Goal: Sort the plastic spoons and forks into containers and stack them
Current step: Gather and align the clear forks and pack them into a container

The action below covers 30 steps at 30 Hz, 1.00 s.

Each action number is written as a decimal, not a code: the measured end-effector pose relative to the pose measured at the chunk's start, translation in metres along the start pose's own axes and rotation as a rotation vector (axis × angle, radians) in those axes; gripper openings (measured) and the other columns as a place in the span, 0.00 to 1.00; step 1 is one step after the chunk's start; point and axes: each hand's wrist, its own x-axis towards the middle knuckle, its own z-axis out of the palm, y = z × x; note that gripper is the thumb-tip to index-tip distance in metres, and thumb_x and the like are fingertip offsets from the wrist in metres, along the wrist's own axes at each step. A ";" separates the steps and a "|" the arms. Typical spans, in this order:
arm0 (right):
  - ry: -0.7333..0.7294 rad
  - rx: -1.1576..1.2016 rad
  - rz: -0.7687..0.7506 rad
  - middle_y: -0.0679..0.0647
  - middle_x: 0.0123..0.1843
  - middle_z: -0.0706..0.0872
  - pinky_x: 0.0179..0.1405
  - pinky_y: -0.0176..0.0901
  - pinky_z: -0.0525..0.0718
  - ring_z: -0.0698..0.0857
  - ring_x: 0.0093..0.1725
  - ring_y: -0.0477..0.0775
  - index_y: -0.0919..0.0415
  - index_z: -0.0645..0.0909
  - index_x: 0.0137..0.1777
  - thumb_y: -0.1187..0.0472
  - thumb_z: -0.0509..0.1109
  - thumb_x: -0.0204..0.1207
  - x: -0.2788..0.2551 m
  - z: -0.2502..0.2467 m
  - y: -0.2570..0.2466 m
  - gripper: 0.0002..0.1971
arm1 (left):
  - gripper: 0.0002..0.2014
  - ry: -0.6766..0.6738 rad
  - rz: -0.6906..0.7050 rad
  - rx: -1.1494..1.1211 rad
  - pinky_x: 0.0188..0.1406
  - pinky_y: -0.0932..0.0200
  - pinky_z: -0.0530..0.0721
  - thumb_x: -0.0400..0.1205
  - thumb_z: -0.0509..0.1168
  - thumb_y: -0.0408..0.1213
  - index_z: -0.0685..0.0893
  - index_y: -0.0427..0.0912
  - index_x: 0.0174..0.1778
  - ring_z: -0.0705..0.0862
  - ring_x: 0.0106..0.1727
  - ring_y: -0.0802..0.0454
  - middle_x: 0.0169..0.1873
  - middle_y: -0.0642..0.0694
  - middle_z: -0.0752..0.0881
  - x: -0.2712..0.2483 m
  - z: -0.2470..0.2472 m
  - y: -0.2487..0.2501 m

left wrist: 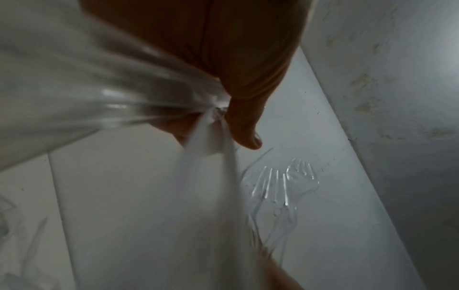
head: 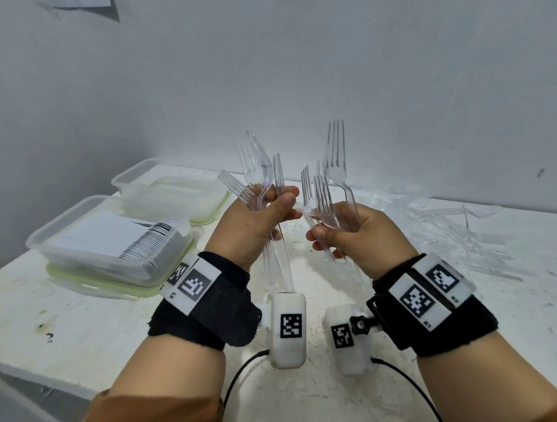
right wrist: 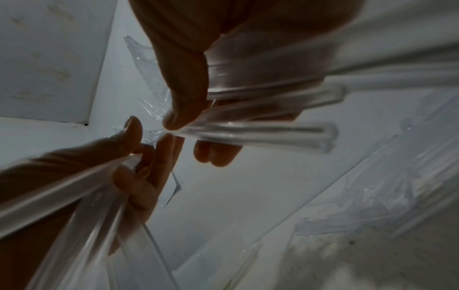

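In the head view, a bundle of clear forks [head: 259, 176] is being held upright in the left hand [head: 255, 224], its fingers and thumb curled round the handles. A second bunch of forks [head: 328, 183] is being gripped the same way by the right hand [head: 358, 236], just beside the first. More clear cutlery [head: 456, 228] is lying scattered on the white table [head: 84, 331] to the right. Two clear containers [head: 112, 246] are sitting on green-edged lids at the left; the nearer one is holding stacked spoons.

In the left wrist view, blurred handles [left wrist: 111, 102] are being pinched under the thumb [left wrist: 246, 125], with fork tines [left wrist: 278, 182] showing beyond.

In the right wrist view, handles [right wrist: 261, 131] are being clamped by curled fingers [right wrist: 186, 94].
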 end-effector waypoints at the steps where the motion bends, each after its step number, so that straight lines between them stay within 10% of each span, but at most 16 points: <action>1: 0.001 0.000 -0.001 0.48 0.32 0.88 0.27 0.27 0.76 0.86 0.34 0.47 0.57 0.81 0.41 0.70 0.71 0.74 0.000 0.000 0.000 0.07 | 0.02 0.005 -0.003 0.007 0.21 0.70 0.73 0.79 0.67 0.34 0.81 0.45 0.43 0.88 0.37 0.58 0.43 0.53 0.87 0.000 0.000 0.000; 14: 0.140 -0.030 0.003 0.46 0.24 0.85 0.24 0.29 0.75 0.81 0.23 0.41 0.53 0.85 0.49 0.65 0.71 0.76 0.006 -0.015 -0.006 0.07 | 0.22 0.012 -0.049 -0.005 0.21 0.71 0.73 0.64 0.70 0.48 0.80 0.40 0.50 0.88 0.36 0.59 0.42 0.51 0.87 0.004 0.000 0.003; 18: 0.104 -0.112 -0.013 0.38 0.19 0.77 0.24 0.24 0.71 0.71 0.19 0.38 0.48 0.85 0.53 0.60 0.68 0.78 0.006 -0.014 -0.007 0.08 | 0.15 -0.004 -0.071 -0.013 0.20 0.71 0.73 0.74 0.69 0.39 0.78 0.37 0.53 0.88 0.34 0.60 0.42 0.51 0.87 0.005 0.003 0.001; 30: 0.104 -0.014 -0.030 0.42 0.32 0.90 0.26 0.25 0.75 0.87 0.32 0.39 0.45 0.84 0.44 0.67 0.70 0.76 0.006 -0.013 -0.011 0.12 | 0.02 -0.015 -0.054 -0.006 0.20 0.71 0.73 0.79 0.66 0.34 0.80 0.45 0.43 0.87 0.33 0.60 0.41 0.51 0.86 0.006 0.005 0.003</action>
